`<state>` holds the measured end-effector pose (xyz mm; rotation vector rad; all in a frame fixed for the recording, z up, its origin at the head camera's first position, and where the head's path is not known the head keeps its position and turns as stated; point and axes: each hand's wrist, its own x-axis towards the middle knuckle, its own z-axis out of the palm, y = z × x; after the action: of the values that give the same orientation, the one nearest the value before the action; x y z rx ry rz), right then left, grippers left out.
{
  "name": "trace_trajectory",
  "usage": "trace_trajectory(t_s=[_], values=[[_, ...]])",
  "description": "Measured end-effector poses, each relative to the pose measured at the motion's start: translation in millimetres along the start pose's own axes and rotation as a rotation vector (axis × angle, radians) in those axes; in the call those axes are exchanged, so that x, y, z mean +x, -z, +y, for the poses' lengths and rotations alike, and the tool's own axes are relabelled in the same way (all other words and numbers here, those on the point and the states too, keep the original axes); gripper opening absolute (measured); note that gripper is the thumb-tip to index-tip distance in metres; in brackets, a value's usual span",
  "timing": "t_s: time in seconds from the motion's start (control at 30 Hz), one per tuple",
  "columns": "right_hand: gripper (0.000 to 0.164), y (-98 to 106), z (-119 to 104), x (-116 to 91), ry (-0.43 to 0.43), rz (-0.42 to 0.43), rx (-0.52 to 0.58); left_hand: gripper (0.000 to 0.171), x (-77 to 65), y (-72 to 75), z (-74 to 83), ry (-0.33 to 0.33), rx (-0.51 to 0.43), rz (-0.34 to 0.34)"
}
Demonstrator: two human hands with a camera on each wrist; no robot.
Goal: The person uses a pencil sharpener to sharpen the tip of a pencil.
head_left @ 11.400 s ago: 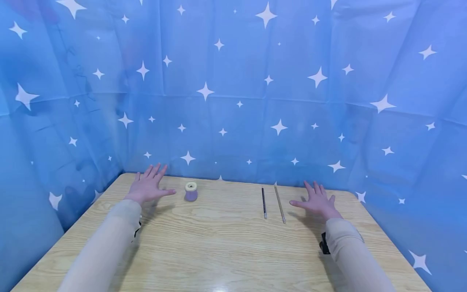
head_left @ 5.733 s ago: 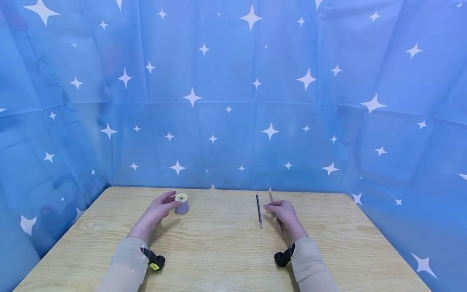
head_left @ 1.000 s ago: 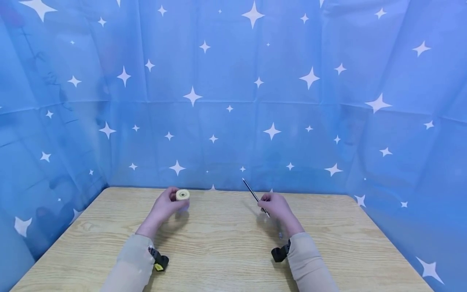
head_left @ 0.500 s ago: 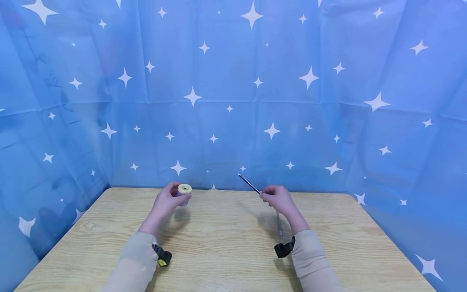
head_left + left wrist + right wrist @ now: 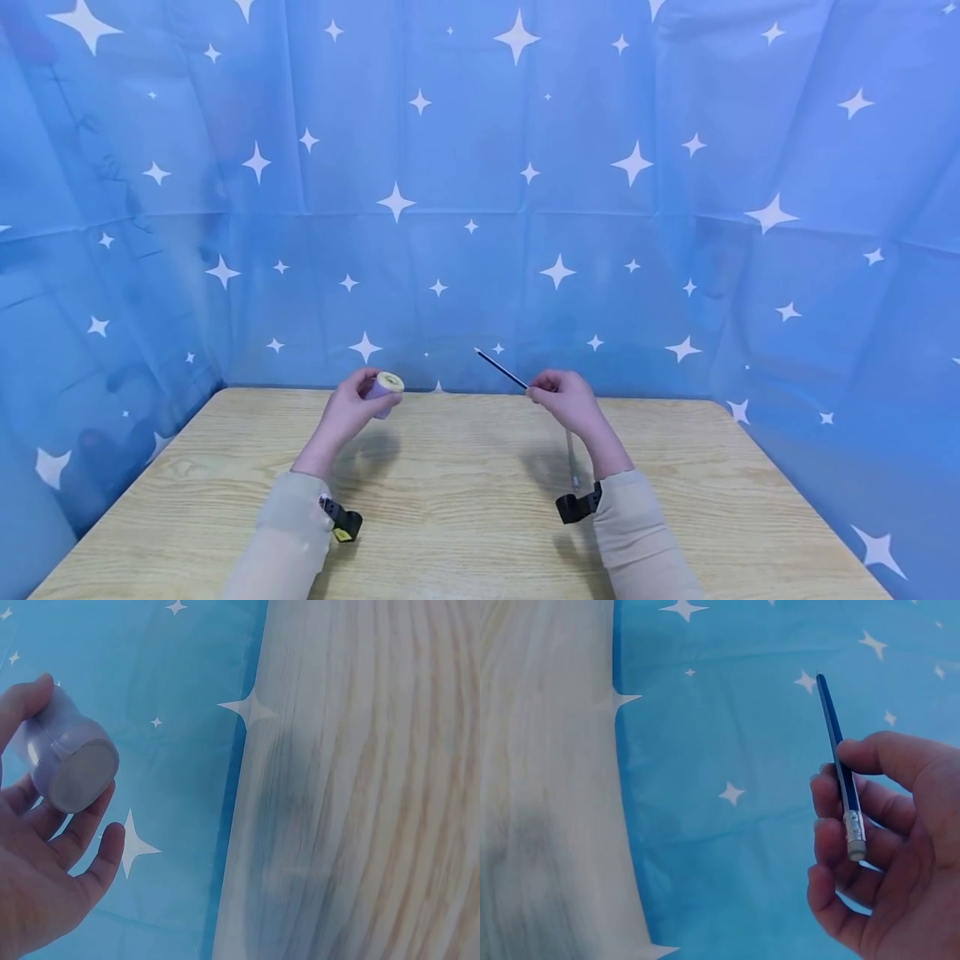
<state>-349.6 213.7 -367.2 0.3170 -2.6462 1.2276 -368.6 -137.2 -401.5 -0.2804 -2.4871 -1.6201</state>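
My left hand (image 5: 351, 408) holds a small purple pencil sharpener (image 5: 73, 761) above the table's far part, its cream top (image 5: 390, 382) with a dark hole tilted to the right. In the left wrist view the sharpener's flat grey base shows between thumb and fingers. Across from it, my right hand (image 5: 566, 404) pinches a dark pencil (image 5: 501, 369) near its eraser end, also in the air. The pencil's point slants up and left toward the sharpener, with a gap between them. In the right wrist view the metal band and eraser (image 5: 856, 847) stick out below the thumb.
A second, light wooden pencil (image 5: 572, 458) lies on the wooden table (image 5: 450, 517), partly hidden under my right wrist. Blue curtains with white stars (image 5: 450, 167) enclose the far edge and both sides. A black camera sits at each wrist.
Earlier, sharpener and both pencils stood or lay on the table with both hands spread. Since then the sharpener and dark pencil were lifted; over the last second both rose and the sharpener tilted rightward.
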Motion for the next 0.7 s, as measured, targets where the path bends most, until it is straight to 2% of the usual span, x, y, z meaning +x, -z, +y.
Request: trace_trajectory(t_s=[0.2,0.47,0.7], values=[[0.012,-3,-5,0,0.011,0.014,-0.023,0.057,-0.9,-1.3,2.1,0.0,0.009,-0.009],[0.009,-13,-11,-4,0.033,-0.027,-0.025,0.058,-2.5,-5.6,1.9,-0.039,0.055,-0.024],[0.008,-20,-15,-5,0.071,-0.051,-0.05,0.058,-1.1,-8.2,1.4,-0.075,0.056,-0.018]])
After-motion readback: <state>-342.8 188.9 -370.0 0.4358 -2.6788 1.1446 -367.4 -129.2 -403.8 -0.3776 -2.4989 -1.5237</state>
